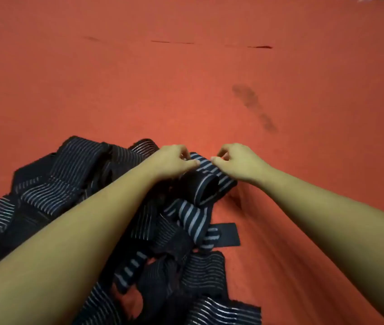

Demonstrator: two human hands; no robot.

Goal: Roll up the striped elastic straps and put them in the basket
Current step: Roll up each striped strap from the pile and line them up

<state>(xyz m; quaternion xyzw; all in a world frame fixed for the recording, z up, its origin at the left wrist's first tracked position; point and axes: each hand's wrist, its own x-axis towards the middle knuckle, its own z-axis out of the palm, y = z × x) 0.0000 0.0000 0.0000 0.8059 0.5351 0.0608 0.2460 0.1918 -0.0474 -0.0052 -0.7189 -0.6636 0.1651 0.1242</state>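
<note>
Nearest, both forearms come in from the bottom edge, cut off by the frame. The left one lies across the pile (69,184) of dark striped straps and hides its middle. The pile is cut off at the left and bottom edges, so I cannot tell how many straps it holds; they overlap and blur together. A plain black tab (226,233) sticks out flat at the pile's right side.

At the pile's far end one strap (206,184) is partly rolled, its open dark end facing me and its loose tail trailing back into the heap. The left hand (174,160) and right hand (238,160) pinch its top edge from either side, thumbs close together and fingers curled. The fingertips are hidden behind the cloth.

To the right of the hands and beyond them the red bench (186,78) lies open. A dark stain (252,102) sits past the right hand, and thin dark marks (172,42) run farther back. Something pale shows at the far right corner, too blurred to name.
</note>
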